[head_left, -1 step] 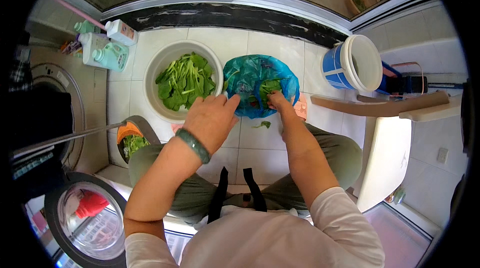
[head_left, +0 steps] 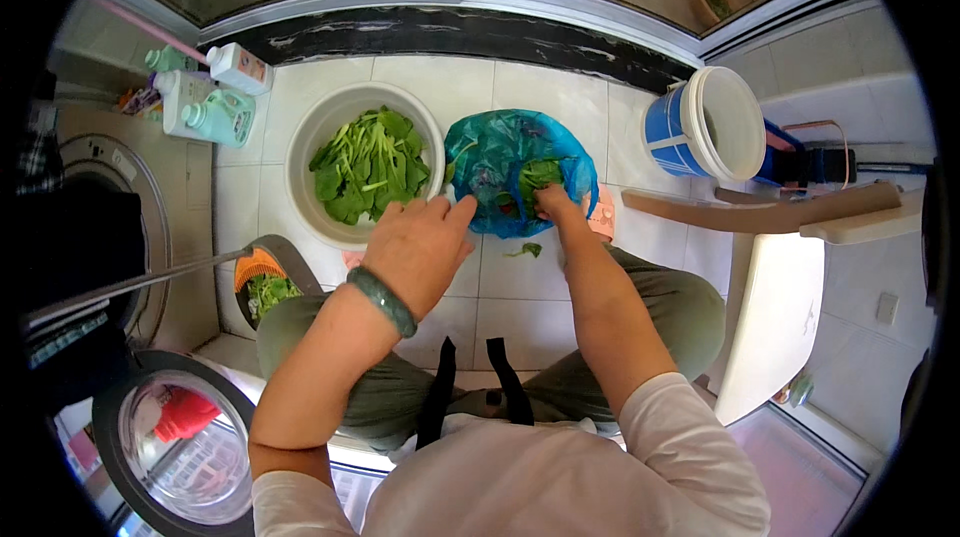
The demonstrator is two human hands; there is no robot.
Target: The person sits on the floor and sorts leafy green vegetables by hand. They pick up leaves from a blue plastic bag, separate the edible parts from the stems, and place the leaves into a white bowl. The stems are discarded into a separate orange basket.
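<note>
Olive cloth trousers [head_left: 690,317] either side of me, knees wide, matte and creased. Smooth, glazed, pale tile floor [head_left: 520,322] between them, straight grout lines.

Left hand [head_left: 415,252]: palm down, fingers loosely spread, nothing seen in it, just off the basin's near right rim. Hard, polished green bangle [head_left: 380,299] on that wrist. Right hand [head_left: 552,202]: fingers bent in at the bag's near right edge, against leaves; can't tell if they pinch one, tips hidden.

Single loose leaf [head_left: 527,250] flat on tile, just near side of the bag. Dustpan [head_left: 290,262] toward the floor's left edge: grey body, orange comb teeth, green scraps [head_left: 268,292] inside.

Bag [head_left: 490,137] mid-floor: thin, shiny blue film, crinkled, slumped into a rough round. Bagged leaves [head_left: 540,173]: dark green, broad, showing at its right part. Left of it, basin [head_left: 300,187]: round, pale, smooth wall, thick rim. Basin leaves [head_left: 370,167]: heaped, broad blades, lighter stems crossing, mostly inside the rim.

Clearance: basin and bag nearly meet; can't tell if they touch. Bare tile from bag to bucket [head_left: 668,132], blue-and-white, near the floor's far right corner. Another bare strip beyond basin and bag, up to the black, white-veined sill [head_left: 450,32] at the far edge. Plastic bottles [head_left: 225,117] crowd the far left corner.
</note>
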